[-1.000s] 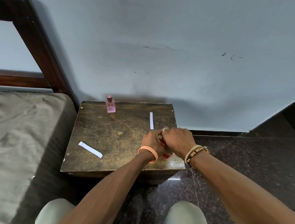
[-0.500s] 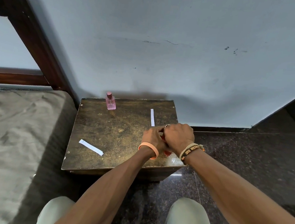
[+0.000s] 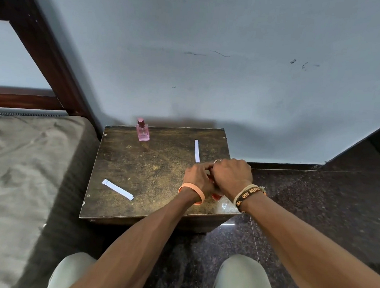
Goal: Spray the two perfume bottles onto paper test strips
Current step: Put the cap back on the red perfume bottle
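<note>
**Two hands closing together over a red bottle on a small table**

Head view, looking down: a person is sitting in front of a low, worn wooden table, with both forearms reaching out over its near edge. The left hand and the right hand are pressing together above the table's near right corner. The left hand's fingers are curling round a red bottle, of which only a small red patch is showing beneath the two wrists. The right hand is folding over the top of that bottle from the right, its fingers curled tight around it; which part they are gripping is hidden behind the knuckles. An orange wristband is sitting on the left wrist and a dark woven band on the right

A pink perfume bottle is standing upright, capped, near the table's far left edge, well apart from the hands. One white paper strip is lying on the table's far right part, its near end just beyond the fingers. A second strip is lying slantwise toward the table's near left corner. A mattress is lying to the left of the table
</note>
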Demonstrator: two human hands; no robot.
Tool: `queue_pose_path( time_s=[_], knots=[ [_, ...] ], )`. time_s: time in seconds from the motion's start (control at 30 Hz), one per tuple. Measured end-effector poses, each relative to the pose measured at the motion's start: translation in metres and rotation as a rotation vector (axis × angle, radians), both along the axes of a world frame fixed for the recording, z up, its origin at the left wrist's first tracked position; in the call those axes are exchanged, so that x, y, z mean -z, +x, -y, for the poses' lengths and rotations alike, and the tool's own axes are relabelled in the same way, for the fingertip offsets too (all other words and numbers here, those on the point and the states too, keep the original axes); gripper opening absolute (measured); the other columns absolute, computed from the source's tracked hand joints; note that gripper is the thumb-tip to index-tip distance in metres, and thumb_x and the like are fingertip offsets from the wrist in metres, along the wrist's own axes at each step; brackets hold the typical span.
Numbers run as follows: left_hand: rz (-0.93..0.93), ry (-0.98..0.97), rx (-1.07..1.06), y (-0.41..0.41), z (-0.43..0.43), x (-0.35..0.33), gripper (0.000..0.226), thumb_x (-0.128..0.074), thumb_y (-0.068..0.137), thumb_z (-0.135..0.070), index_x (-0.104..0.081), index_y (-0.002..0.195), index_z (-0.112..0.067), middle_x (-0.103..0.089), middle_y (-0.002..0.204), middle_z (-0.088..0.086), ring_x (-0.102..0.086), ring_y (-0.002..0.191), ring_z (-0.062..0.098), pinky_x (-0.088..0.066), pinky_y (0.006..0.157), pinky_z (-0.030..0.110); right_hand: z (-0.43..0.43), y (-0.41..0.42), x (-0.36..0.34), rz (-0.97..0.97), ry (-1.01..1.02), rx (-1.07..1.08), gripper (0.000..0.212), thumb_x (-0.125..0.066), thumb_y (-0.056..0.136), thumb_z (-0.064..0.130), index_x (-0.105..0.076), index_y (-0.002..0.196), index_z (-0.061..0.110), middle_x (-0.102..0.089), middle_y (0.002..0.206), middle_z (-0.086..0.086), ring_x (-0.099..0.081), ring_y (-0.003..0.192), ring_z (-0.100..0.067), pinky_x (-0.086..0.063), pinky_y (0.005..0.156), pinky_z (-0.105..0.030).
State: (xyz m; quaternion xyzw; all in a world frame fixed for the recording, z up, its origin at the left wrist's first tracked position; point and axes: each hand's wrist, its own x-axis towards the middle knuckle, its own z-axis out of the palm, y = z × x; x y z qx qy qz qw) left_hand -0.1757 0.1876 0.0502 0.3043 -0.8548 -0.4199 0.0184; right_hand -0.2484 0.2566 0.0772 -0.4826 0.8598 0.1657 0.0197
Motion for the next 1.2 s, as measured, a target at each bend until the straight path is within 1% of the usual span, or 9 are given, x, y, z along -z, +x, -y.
queue_pose_path(
  time_s=[0.13,0.23,0.3,0.37,0.57,0.73,0.9,1.07,1.2],
  knots=[
    [-0.002,0.003,-0.002,0.001,0.001,0.002,0.048,-0.089,0.053,-0.029,-0.070,0.096,-0.027,-0.073,0.087,-0.008,-0.064,0.080,0.012,-0.051,0.092,0.033,-0.005,-0.011,0.001,0.089,-0.065,-0.056,0.039,-0.038,0.102,0.049,-0.061,0.098,0.017,-0.053,0.075,0.003,-0.053,0.068,-0.017,-0.044,0.063,-0.030],
    [-0.028,0.097,-0.032,0.003,0.000,0.001,0.059,-0.091,0.048,-0.032,-0.070,0.103,-0.032,-0.073,0.092,-0.011,-0.065,0.083,0.008,-0.054,0.087,0.030,-0.015,-0.030,-0.008,0.010,0.022,-0.246,0.053,-0.027,0.099,0.062,-0.055,0.096,0.017,-0.054,0.072,0.002,-0.052,0.062,-0.018,-0.034,0.056,-0.029],
    [-0.035,0.116,-0.039,0.003,0.000,0.002,0.066,-0.092,0.044,-0.034,-0.069,0.107,-0.034,-0.073,0.096,-0.011,-0.066,0.088,0.009,-0.054,0.087,0.031,-0.017,-0.036,-0.010,-0.037,0.049,-0.298,0.053,-0.028,0.098,0.063,-0.053,0.091,0.017,-0.061,0.076,0.000,-0.056,0.065,-0.021,-0.033,0.056,-0.031],
    [-0.019,0.102,-0.030,0.002,0.001,0.003,0.067,-0.092,0.044,-0.037,-0.069,0.107,-0.034,-0.074,0.097,-0.010,-0.066,0.091,0.011,-0.053,0.089,0.033,-0.014,-0.033,-0.007,-0.064,0.030,-0.266,0.052,-0.027,0.099,0.061,-0.051,0.085,0.017,-0.052,0.066,0.002,-0.050,0.060,-0.019,-0.035,0.056,-0.030],
    [-0.024,0.078,-0.026,0.001,0.001,0.001,0.063,-0.091,0.046,-0.030,-0.071,0.106,-0.033,-0.075,0.094,-0.008,-0.068,0.091,0.012,-0.049,0.096,0.038,-0.014,-0.016,0.004,-0.008,-0.139,0.022,0.049,-0.032,0.100,0.055,-0.062,0.088,0.018,-0.052,0.071,0.001,-0.049,0.062,-0.019,-0.037,0.057,-0.029],
    [0.006,0.067,-0.023,0.001,0.002,0.002,0.051,-0.092,0.046,-0.036,-0.069,0.091,-0.031,-0.075,0.089,-0.007,-0.067,0.090,0.016,-0.052,0.092,0.038,-0.012,-0.033,-0.002,-0.004,-0.009,-0.309,0.050,-0.027,0.102,0.055,-0.057,0.098,0.016,-0.053,0.073,0.001,-0.048,0.060,-0.018,-0.034,0.056,-0.030],
    [0.000,0.091,-0.037,0.000,0.002,0.003,0.043,-0.092,0.046,-0.030,-0.065,0.078,-0.037,-0.074,0.083,-0.009,-0.067,0.087,0.014,-0.052,0.090,0.034,-0.012,-0.022,0.006,-0.074,-0.036,-0.238,0.039,-0.031,0.105,0.042,-0.056,0.088,0.017,-0.045,0.064,0.003,-0.047,0.057,-0.019,-0.036,0.054,-0.030],
    [-0.005,0.042,0.000,0.000,0.002,0.003,0.063,-0.089,0.049,-0.028,-0.069,0.109,-0.032,-0.075,0.096,-0.008,-0.067,0.091,0.012,-0.047,0.098,0.034,-0.011,-0.013,0.009,0.024,-0.131,0.034,0.040,-0.034,0.103,0.046,-0.060,0.091,0.018,-0.051,0.072,0.002,-0.050,0.063,-0.018,-0.038,0.059,-0.029],
    [-0.005,0.073,-0.020,0.003,0.003,0.003,0.059,-0.092,0.046,-0.035,-0.071,0.101,-0.030,-0.074,0.093,-0.010,-0.064,0.086,0.010,-0.050,0.093,0.032,-0.014,-0.027,0.001,-0.044,-0.065,-0.278,0.051,-0.024,0.101,0.058,-0.053,0.088,0.018,-0.047,0.065,0.004,-0.049,0.057,-0.016,-0.035,0.052,-0.028]
  ],
)
